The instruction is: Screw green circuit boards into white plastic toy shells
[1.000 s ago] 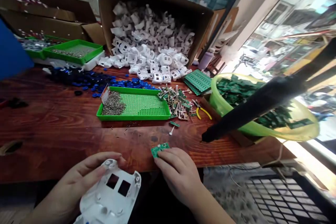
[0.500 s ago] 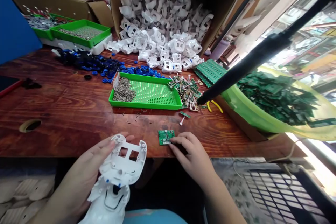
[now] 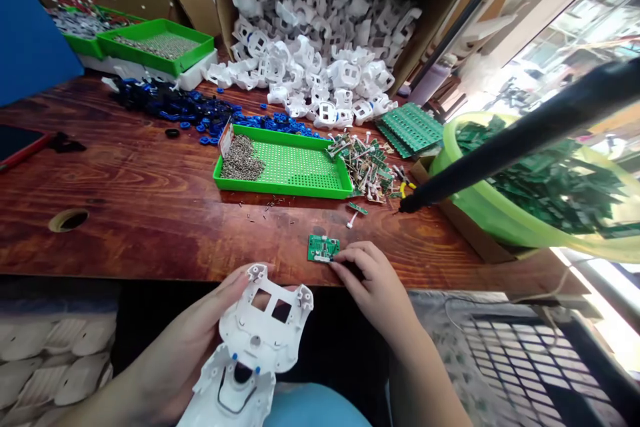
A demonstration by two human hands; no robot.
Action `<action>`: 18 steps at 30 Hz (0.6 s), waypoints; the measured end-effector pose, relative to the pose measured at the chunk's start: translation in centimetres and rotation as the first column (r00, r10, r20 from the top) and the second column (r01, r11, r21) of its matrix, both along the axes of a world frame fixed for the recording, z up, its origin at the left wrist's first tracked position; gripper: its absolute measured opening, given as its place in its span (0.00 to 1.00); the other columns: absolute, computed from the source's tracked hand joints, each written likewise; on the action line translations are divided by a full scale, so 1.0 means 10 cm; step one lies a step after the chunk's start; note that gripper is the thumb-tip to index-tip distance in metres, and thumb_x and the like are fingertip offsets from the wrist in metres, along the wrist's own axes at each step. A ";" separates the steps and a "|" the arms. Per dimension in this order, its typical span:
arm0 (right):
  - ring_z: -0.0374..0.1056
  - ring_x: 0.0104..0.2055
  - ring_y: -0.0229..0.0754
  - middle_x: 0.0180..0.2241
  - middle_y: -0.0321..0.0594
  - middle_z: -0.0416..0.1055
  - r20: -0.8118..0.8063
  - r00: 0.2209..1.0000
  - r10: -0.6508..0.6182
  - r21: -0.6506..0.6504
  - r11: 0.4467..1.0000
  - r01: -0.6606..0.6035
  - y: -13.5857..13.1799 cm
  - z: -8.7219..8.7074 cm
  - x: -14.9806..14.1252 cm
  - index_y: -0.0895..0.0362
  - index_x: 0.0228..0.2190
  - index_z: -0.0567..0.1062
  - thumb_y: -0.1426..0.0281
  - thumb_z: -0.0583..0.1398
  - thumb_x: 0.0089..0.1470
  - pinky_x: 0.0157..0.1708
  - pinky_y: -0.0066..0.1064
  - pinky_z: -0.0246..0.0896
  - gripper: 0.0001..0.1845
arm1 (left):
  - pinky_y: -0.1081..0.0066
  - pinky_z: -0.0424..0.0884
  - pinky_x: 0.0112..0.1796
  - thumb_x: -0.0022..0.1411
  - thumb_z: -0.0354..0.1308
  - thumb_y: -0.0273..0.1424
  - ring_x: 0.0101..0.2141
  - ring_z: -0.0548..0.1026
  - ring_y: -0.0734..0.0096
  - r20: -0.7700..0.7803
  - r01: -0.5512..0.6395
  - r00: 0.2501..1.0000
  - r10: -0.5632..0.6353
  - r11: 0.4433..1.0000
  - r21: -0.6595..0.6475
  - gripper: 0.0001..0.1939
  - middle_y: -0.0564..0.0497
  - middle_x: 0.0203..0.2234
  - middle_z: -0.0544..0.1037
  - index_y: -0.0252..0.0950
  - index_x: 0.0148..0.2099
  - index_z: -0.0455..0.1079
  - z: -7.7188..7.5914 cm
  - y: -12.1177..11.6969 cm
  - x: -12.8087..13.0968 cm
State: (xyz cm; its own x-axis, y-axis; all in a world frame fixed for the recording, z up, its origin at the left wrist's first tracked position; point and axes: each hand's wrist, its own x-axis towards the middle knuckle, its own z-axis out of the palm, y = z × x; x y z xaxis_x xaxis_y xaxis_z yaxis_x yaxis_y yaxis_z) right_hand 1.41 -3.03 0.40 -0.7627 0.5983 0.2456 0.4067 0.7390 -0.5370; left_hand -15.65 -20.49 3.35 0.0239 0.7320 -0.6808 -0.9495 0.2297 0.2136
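Observation:
My left hand (image 3: 193, 340) is closed under a white plastic housing (image 3: 253, 340) with two square windows and holds it below the table edge. My right hand (image 3: 373, 283) rests at the front edge of the wooden table (image 3: 125, 213), and its fingertips pinch the right end of a small green circuit board (image 3: 323, 248) lying flat there. A black rod-shaped tool (image 3: 525, 137) slants in from the upper right, its tip hanging just above the table to the right of the board.
A green tray (image 3: 285, 170) holding several small screws sits mid-table beside a pile of small boards with leads (image 3: 365, 163). Behind are blue plastic rings (image 3: 190, 113), a cardboard box spilling white housings (image 3: 310, 47), and stacked green boards (image 3: 410, 128). At the right stands a yellow-green tub of boards (image 3: 530, 193).
The white housing has risen and tilted up in my left hand. My right hand and the small board have slid slightly right along the table edge. The view has tipped downward.

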 end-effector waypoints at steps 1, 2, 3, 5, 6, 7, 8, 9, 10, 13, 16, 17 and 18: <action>0.66 0.38 0.40 0.34 0.40 0.67 -0.020 1.000 0.003 0.007 1.000 -0.002 -0.01 0.00 0.00 0.54 0.32 0.72 0.70 0.57 0.54 0.40 0.34 0.65 0.03 | 0.69 0.75 0.32 0.59 0.57 0.32 0.28 0.79 0.65 0.057 0.018 0.998 -0.019 1.000 0.014 0.12 0.44 0.33 0.81 0.33 0.45 0.73 0.00 0.00 0.00; 0.66 0.38 0.39 0.34 0.39 0.67 -0.047 0.999 0.000 0.015 1.000 0.000 -0.02 0.00 0.00 0.54 0.32 0.72 0.70 0.58 0.54 0.39 0.33 0.64 0.03 | 0.68 0.75 0.30 0.60 0.56 0.33 0.28 0.79 0.64 0.101 0.037 0.994 -0.040 0.999 0.030 0.14 0.43 0.32 0.81 0.31 0.44 0.74 0.00 0.01 -0.01; 0.66 0.37 0.38 0.34 0.39 0.66 -0.080 0.997 -0.009 0.027 1.000 0.011 -0.05 0.01 0.01 0.54 0.33 0.71 0.71 0.58 0.54 0.38 0.32 0.64 0.03 | 0.68 0.75 0.29 0.60 0.56 0.34 0.27 0.79 0.63 0.129 0.048 0.990 -0.054 0.998 0.046 0.14 0.42 0.31 0.81 0.30 0.44 0.74 -0.01 0.01 -0.02; 0.65 0.38 0.37 0.34 0.38 0.65 -0.194 0.980 -0.050 0.045 0.997 0.060 -0.15 0.07 0.04 0.54 0.34 0.70 0.74 0.58 0.53 0.37 0.30 0.63 0.04 | 0.69 0.75 0.27 0.61 0.55 0.35 0.26 0.78 0.64 0.126 0.042 0.991 -0.050 0.997 0.067 0.15 0.42 0.30 0.81 0.30 0.43 0.74 -0.03 0.02 -0.02; 0.64 0.38 0.36 0.34 0.38 0.65 -0.266 0.962 -0.066 0.047 0.996 0.082 -0.21 0.12 0.05 0.54 0.34 0.70 0.75 0.59 0.52 0.37 0.29 0.63 0.06 | 0.69 0.75 0.27 0.61 0.53 0.36 0.26 0.78 0.65 0.094 0.026 0.995 -0.034 0.996 0.082 0.15 0.43 0.29 0.81 0.30 0.43 0.74 -0.03 0.02 -0.02; 0.64 0.38 0.36 0.34 0.38 0.64 -0.329 0.942 -0.059 0.046 0.996 0.079 -0.28 0.18 0.06 0.54 0.35 0.70 0.77 0.59 0.51 0.37 0.28 0.62 0.08 | 0.69 0.75 0.29 0.63 0.52 0.35 0.27 0.78 0.65 0.045 0.004 0.999 -0.008 0.995 0.100 0.16 0.43 0.29 0.81 0.30 0.44 0.74 -0.04 0.03 -0.02; 0.63 0.37 0.35 0.34 0.38 0.64 -0.370 0.929 -0.018 0.048 0.998 0.039 -0.36 0.25 0.06 0.54 0.35 0.69 0.79 0.59 0.50 0.36 0.27 0.62 0.10 | 0.69 0.75 0.31 0.63 0.50 0.35 0.28 0.78 0.65 -0.008 -0.028 1.000 0.030 0.992 0.125 0.16 0.42 0.30 0.81 0.30 0.45 0.73 -0.04 0.03 -0.01; 0.63 0.37 0.35 0.34 0.38 0.64 -0.377 0.925 0.051 0.051 0.998 -0.034 -0.43 0.31 0.06 0.55 0.36 0.69 0.80 0.60 0.49 0.36 0.27 0.62 0.12 | 0.68 0.75 0.33 0.64 0.49 0.34 0.31 0.78 0.65 -0.057 -0.066 0.995 0.075 0.987 0.148 0.16 0.42 0.33 0.80 0.30 0.46 0.73 -0.04 0.04 0.01; 0.63 0.37 0.35 0.34 0.38 0.64 -0.346 0.928 0.138 0.052 0.990 -0.128 -0.50 0.37 0.04 0.55 0.37 0.70 0.80 0.60 0.48 0.37 0.27 0.63 0.13 | 0.68 0.74 0.36 0.64 0.49 0.34 0.34 0.78 0.64 -0.097 -0.103 0.988 0.121 0.980 0.168 0.16 0.42 0.35 0.80 0.30 0.47 0.72 -0.04 0.05 0.03; 0.64 0.37 0.36 0.34 0.40 0.66 -0.175 0.928 0.329 0.044 0.944 -0.326 -0.62 0.46 -0.07 0.55 0.37 0.71 0.78 0.61 0.49 0.37 0.28 0.64 0.12 | 0.69 0.72 0.41 0.63 0.52 0.35 0.39 0.76 0.64 -0.141 -0.172 0.970 0.199 0.968 0.182 0.15 0.45 0.39 0.79 0.32 0.47 0.71 -0.02 0.06 0.08; 0.65 0.37 0.38 0.34 0.41 0.68 -0.118 0.936 0.333 0.069 0.943 -0.327 -0.65 0.42 -0.18 0.56 0.36 0.72 0.74 0.60 0.51 0.36 0.30 0.65 0.08 | 0.69 0.71 0.43 0.62 0.54 0.37 0.40 0.76 0.64 -0.157 -0.152 0.970 0.184 0.968 0.199 0.16 0.49 0.39 0.79 0.36 0.49 0.69 -0.03 0.04 0.10; 0.65 0.37 0.39 0.34 0.41 0.69 -0.113 0.940 0.322 0.073 0.946 -0.315 -0.65 0.40 -0.20 0.55 0.36 0.72 0.74 0.60 0.52 0.36 0.31 0.64 0.08 | 0.69 0.70 0.43 0.61 0.54 0.37 0.40 0.76 0.64 -0.171 -0.142 0.969 0.181 0.966 0.214 0.16 0.49 0.40 0.79 0.37 0.50 0.69 -0.04 0.03 0.11; 0.65 0.37 0.39 0.34 0.41 0.69 -0.107 0.944 0.312 0.072 0.949 -0.306 -0.64 0.38 -0.22 0.55 0.36 0.72 0.73 0.60 0.52 0.36 0.32 0.64 0.07 | 0.69 0.70 0.44 0.61 0.54 0.37 0.40 0.76 0.64 -0.190 -0.136 0.965 0.182 0.964 0.230 0.16 0.50 0.40 0.79 0.38 0.50 0.69 -0.05 0.02 0.11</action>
State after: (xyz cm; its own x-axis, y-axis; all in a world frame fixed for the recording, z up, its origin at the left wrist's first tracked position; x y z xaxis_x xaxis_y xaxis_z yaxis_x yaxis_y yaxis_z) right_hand -0.79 -9.45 4.18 -0.8723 0.3212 0.3686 0.0913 0.8476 -0.5227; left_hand -14.58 -20.27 2.83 -0.2300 0.8431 -0.4861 -0.8992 0.0069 0.4374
